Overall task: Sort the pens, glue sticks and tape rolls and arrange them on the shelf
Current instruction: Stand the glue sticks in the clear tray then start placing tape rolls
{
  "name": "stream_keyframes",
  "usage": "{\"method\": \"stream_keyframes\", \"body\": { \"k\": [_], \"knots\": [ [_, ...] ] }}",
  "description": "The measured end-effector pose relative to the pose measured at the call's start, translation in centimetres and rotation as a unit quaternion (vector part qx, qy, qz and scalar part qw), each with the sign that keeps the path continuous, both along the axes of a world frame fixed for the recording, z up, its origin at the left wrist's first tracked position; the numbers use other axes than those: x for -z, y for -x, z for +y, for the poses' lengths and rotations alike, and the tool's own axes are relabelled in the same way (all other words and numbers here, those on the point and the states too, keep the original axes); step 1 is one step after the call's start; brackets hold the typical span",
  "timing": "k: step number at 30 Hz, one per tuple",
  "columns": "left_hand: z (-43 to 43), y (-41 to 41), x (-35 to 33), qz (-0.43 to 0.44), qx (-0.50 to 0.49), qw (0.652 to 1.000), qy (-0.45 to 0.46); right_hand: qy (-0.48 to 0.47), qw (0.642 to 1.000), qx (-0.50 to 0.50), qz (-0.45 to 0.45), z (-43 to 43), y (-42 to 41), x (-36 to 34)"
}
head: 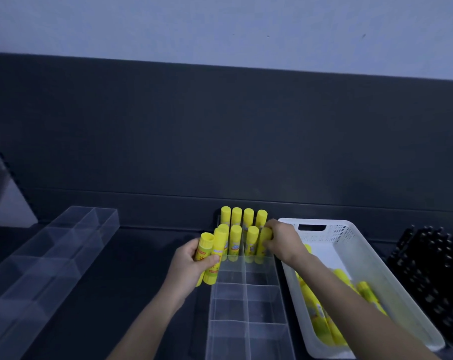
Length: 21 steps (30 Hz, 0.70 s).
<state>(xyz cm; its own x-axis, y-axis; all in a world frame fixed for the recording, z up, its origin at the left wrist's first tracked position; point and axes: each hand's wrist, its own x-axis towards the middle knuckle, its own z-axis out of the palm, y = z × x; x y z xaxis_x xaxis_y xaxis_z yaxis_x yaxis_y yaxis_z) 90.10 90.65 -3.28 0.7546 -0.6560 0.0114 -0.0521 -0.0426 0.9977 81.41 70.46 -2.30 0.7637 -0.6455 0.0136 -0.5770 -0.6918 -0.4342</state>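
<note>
Glue-stick loading. Your right hand (280, 240) grips a glue stick (264, 242), seating it in the clear organizer (246, 287). Left hand (191, 263) grips spare sticks (207, 253) alongside. Next: release it upright, then reload.

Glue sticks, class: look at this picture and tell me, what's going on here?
A person is loading yellow glue sticks into a clear divided organizer. The right hand grips one glue stick, standing it beside the upright sticks in the far compartments. The left hand holds spare sticks at the organizer's left wall. Loose sticks lie in the white basket on the right; the near compartments hold none yet.
</note>
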Motion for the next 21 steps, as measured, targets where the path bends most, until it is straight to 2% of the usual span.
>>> {"method": "stream_keyframes", "body": {
  "k": [11,15,17,19,21],
  "knots": [
    [-0.5,0.6,-0.4,0.014,-0.003,1.000,0.011,0.022,0.999,-0.018,-0.016,-0.3,0.5,0.1],
    [-0.2,0.8,-0.7,0.037,-0.013,0.999,0.036,0.018,0.988,-0.005,-0.156,2.5,2.4,-1.0],
    [-0.4,1.0,-1.0,0.070,-0.007,0.995,0.065,-0.053,0.975,-0.063,-0.205,5.3,3.2,-1.1],
    [-0.6,1.3,-1.3,0.104,0.008,0.990,0.099,-0.163,0.955,-0.130,-0.212,7.7,3.1,-0.8],
    [-0.6,1.5,-1.4,0.120,0.019,0.986,0.114,-0.247,0.930,-0.156,-0.223,9.0,2.7,-0.4]
  ]
}}
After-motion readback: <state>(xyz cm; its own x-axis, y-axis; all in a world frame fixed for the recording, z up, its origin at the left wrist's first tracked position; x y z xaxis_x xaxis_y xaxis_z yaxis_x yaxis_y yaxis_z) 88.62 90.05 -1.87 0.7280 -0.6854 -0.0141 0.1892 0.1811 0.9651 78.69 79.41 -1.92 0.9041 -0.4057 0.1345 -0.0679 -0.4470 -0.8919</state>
